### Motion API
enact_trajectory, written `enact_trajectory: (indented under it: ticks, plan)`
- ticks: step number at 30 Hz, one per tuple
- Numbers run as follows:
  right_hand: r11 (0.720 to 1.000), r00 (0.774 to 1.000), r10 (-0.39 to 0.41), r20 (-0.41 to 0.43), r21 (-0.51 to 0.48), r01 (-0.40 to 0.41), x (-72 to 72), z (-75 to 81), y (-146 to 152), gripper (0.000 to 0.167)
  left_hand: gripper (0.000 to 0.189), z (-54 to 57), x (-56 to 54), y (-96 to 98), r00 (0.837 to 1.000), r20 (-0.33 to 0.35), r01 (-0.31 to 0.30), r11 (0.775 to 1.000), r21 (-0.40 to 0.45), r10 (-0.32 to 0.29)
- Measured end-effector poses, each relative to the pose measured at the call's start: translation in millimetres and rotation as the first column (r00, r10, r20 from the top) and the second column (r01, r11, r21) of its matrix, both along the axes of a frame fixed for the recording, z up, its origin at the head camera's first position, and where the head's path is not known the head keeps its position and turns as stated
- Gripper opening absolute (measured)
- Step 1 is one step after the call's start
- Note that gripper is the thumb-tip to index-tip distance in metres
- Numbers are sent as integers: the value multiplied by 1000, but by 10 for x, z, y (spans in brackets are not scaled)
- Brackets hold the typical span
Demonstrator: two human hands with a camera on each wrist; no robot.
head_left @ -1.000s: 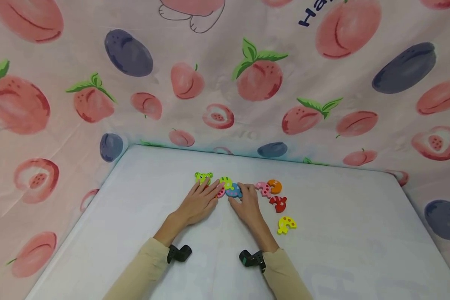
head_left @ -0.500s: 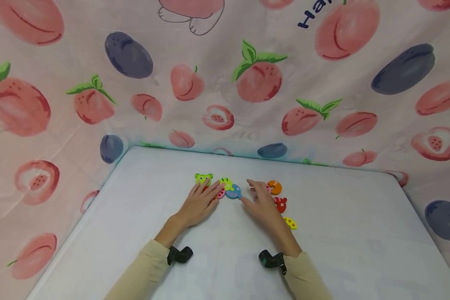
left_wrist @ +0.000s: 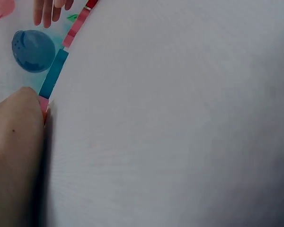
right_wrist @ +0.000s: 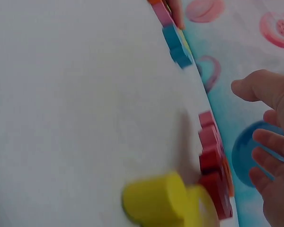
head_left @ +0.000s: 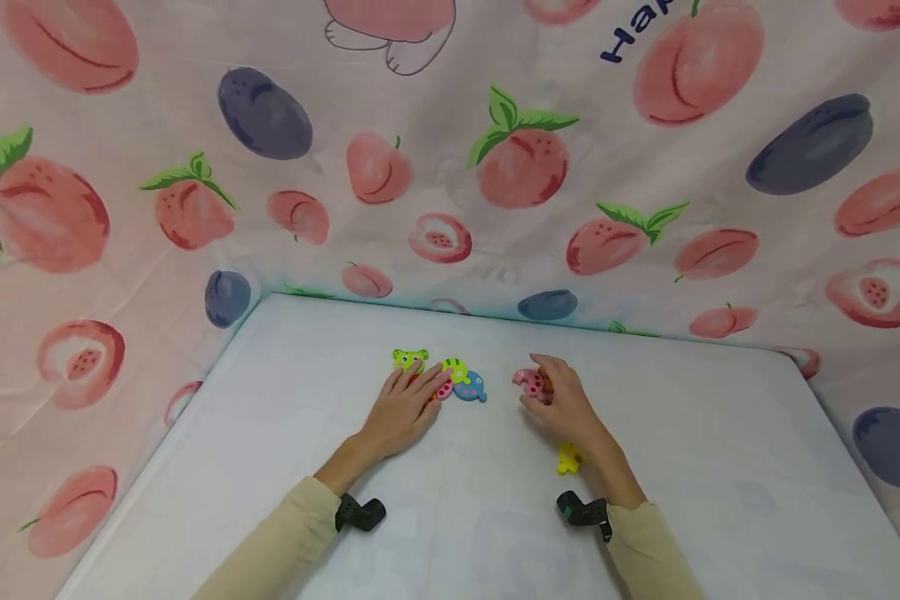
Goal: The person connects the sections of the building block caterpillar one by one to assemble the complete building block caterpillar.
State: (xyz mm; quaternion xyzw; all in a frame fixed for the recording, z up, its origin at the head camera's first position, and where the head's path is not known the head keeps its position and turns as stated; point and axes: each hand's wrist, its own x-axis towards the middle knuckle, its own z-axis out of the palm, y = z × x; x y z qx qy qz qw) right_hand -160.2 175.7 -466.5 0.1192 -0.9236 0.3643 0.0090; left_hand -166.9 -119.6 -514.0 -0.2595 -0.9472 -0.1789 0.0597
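Observation:
My left hand (head_left: 399, 414) lies with extended fingers over a row of joined wooden puzzle pieces, partly covering them. A green animal-head piece (head_left: 409, 358) shows beyond its fingers. To its right are a yellow-green striped piece (head_left: 455, 369) and a blue spotted piece (head_left: 471, 387). My right hand (head_left: 572, 410) hovers over the loose pieces, thumb and fingers apart around a pink spotted piece (head_left: 527, 382); the right wrist view shows nothing between them. A red piece (right_wrist: 217, 194) stands near the pink one in that view. Nearer me, a yellow piece (head_left: 568, 459) lies partly under the right wrist.
The pieces lie on a white table (head_left: 450, 517). A fruit-print cloth (head_left: 435, 150) rises behind it and along the left side. Black wrist cameras are strapped beside both sleeves, the right camera (head_left: 581, 508) close to the yellow piece.
My right hand has let go of the blue piece and moved right, over the loose pieces, now covering the red one in the head view. My left hand has stayed on the row.

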Motion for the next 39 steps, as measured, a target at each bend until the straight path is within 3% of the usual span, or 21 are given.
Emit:
enact_trajectory:
  ticks: [16, 21, 33, 39]
  plan:
    - [998, 989, 28, 145, -58, -19, 154, -39, 510, 67, 53, -24, 8, 5, 1000, -9, -4, 1000, 13, 4]
    - [997, 991, 59, 119, -65, -52, 263, -26, 573, 67, 53, -32, 5, 9, 1000, -12, -5, 1000, 21, 5]
    - [979, 984, 179, -16, 103, -177, 603, -21, 669, 52, 52, -14, 6, 21, 999, -47, 0, 999, 49, 3]
    - [953, 970, 242, 25, 180, -243, 662, -64, 704, 36, 52, -29, 8, 18, 999, -44, -4, 999, 38, 6]
